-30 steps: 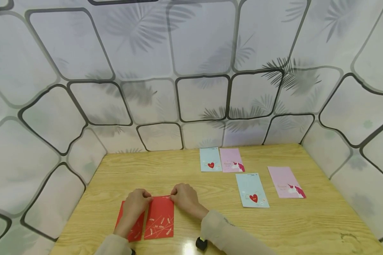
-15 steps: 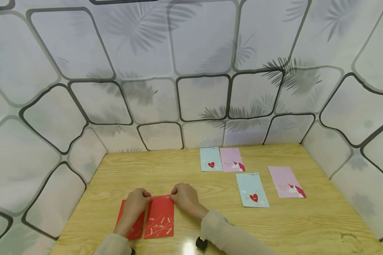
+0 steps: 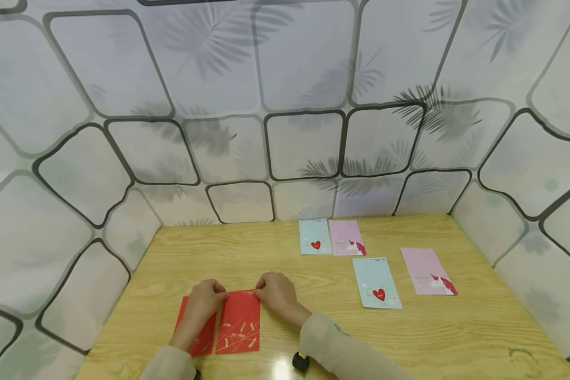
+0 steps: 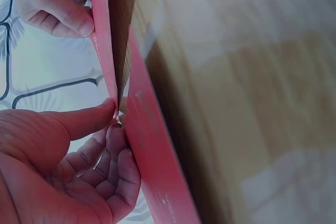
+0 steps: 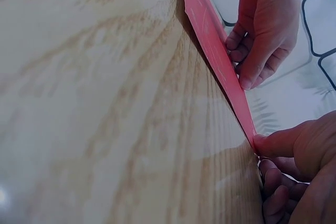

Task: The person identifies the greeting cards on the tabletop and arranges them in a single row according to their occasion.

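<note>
I see my left hand [image 3: 204, 302] and right hand [image 3: 274, 293] each pinching a far top corner of the flat red paper envelope [image 3: 239, 322], whose long axis runs back toward me.

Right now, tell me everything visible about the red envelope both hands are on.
The red envelope is a flat rectangle that looks like paper, with thin pale lines and small white marks on its lower half. It lies lengthwise on the wooden table, near the front left, its far short edge lifted slightly, as the wrist views show. The left hand pinches the far left corner, the right hand the far right. A second red envelope lies at its left, mostly under the left hand.
</note>
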A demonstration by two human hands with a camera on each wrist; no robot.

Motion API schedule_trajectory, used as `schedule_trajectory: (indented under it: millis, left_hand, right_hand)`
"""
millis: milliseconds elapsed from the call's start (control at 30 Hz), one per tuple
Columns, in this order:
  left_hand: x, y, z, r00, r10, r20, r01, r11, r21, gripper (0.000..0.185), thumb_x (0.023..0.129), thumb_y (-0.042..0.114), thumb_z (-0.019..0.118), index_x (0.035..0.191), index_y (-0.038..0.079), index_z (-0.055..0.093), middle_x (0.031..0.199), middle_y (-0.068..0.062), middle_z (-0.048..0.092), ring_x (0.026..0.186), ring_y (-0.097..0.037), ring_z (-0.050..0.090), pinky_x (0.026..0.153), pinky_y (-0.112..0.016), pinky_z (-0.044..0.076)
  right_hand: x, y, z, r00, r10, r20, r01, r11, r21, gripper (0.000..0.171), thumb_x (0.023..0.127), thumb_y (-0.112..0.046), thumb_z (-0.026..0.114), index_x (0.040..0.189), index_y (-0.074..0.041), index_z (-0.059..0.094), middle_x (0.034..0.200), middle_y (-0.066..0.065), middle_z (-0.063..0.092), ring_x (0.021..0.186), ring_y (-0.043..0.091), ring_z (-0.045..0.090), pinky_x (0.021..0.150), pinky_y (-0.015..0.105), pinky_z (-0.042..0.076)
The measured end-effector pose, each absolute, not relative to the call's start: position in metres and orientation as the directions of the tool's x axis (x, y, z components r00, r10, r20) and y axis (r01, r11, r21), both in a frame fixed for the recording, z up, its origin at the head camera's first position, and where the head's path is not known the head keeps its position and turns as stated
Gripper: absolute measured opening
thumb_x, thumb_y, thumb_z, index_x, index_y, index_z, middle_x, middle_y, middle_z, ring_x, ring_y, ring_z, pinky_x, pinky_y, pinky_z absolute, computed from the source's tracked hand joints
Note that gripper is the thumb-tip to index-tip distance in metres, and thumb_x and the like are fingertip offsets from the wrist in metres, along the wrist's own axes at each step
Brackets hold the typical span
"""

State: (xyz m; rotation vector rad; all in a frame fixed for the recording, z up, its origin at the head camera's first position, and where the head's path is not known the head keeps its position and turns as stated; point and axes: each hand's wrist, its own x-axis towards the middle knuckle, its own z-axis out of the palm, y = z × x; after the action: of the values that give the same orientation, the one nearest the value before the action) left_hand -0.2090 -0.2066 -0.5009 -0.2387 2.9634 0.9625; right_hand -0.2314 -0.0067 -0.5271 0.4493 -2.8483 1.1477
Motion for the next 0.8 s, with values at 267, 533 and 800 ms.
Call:
schedule_trajectory:
  millis: [267, 533, 800]
  left_hand:
    - [-0.21, -0.206, -0.502, -0.987, -0.143, -0.071, -0.157, 0.802, 0.576, 0.014, 0.091, 0.013, 0.079, 0.087, 0.003, 0.071, 0.081, -0.007, 0.068, 0.068, -0.019, 0.058, 0.059, -0.033, 0.048]
    - [-0.209, -0.213, -0.493, -0.988, -0.151, -0.006, -0.126, 0.796, 0.592, 0.013, 0.092, 0.011, 0.077, 0.095, -0.001, 0.075, 0.084, -0.009, 0.071, 0.069, -0.02, 0.062, 0.059, -0.035, 0.05]
    - [-0.204, -0.225, -0.469, -0.99, -0.137, -0.007, -0.116, 0.807, 0.579, 0.017, 0.098, 0.02, 0.072, 0.104, 0.004, 0.075, 0.09, -0.006, 0.074, 0.067, -0.016, 0.062, 0.056, -0.036, 0.047]
  right_hand:
    - [-0.232, -0.006, -0.529, -0.958, -0.246, 0.147, -0.278, 0.682, -0.676, 0.007, 0.085, -0.017, 0.082, 0.085, -0.013, 0.077, 0.081, -0.004, 0.071, 0.071, 0.01, 0.063, 0.062, 0.03, 0.052]
    - [-0.236, 0.002, -0.529, -0.955, -0.278, 0.105, -0.25, 0.558, -0.792, 0.01, 0.094, -0.024, 0.076, 0.09, -0.016, 0.078, 0.084, -0.009, 0.07, 0.073, 0.005, 0.061, 0.066, 0.028, 0.052]
    - [-0.24, 0.029, -0.52, -0.93, -0.361, 0.071, -0.235, 0.433, -0.87, 0.017, 0.1, -0.02, 0.069, 0.107, -0.006, 0.077, 0.099, -0.001, 0.072, 0.085, 0.011, 0.062, 0.075, 0.032, 0.053]
